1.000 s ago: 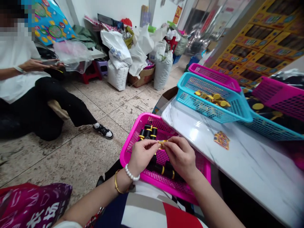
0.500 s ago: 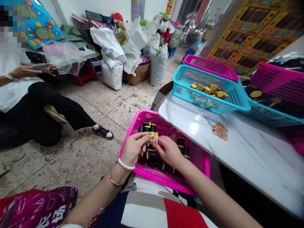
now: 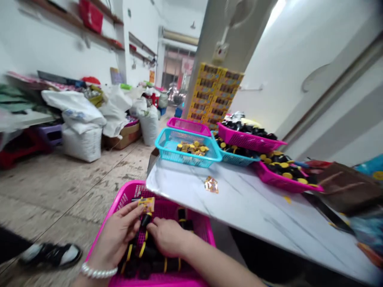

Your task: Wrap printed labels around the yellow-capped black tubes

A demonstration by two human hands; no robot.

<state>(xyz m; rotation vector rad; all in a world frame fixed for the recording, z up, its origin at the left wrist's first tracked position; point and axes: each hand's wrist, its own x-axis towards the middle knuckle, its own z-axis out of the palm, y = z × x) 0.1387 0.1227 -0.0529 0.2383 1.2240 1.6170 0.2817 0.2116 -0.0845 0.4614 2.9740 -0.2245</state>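
My left hand (image 3: 118, 231) pinches a small yellow printed wrapper (image 3: 147, 204) above the near pink basket (image 3: 209, 235). Just under the wrapper is a black cylinder with a yellow band (image 3: 146, 220), close to the fingertips of both hands. My right hand (image 3: 169, 236) reaches into the basket with its fingers curled; what they hold, if anything, is hidden. More black pieces with yellow bands (image 3: 172, 264) lie around and beneath my hands. On the white marbled table (image 3: 239, 199) lies a flat patch of printed wrappers (image 3: 211, 185).
A blue basket (image 3: 167, 153) of yellow-wrapped pieces stands at the table's far left corner. Pink baskets (image 3: 278, 181) of black and yellow pieces stand farther right. White sacks (image 3: 82, 139) sit on the floor at left. A person's shoe (image 3: 50, 255) shows at lower left.
The view has swung right and up. My right hand has left the wrapper and gone down among the black pieces; my left hand keeps the wrapper.
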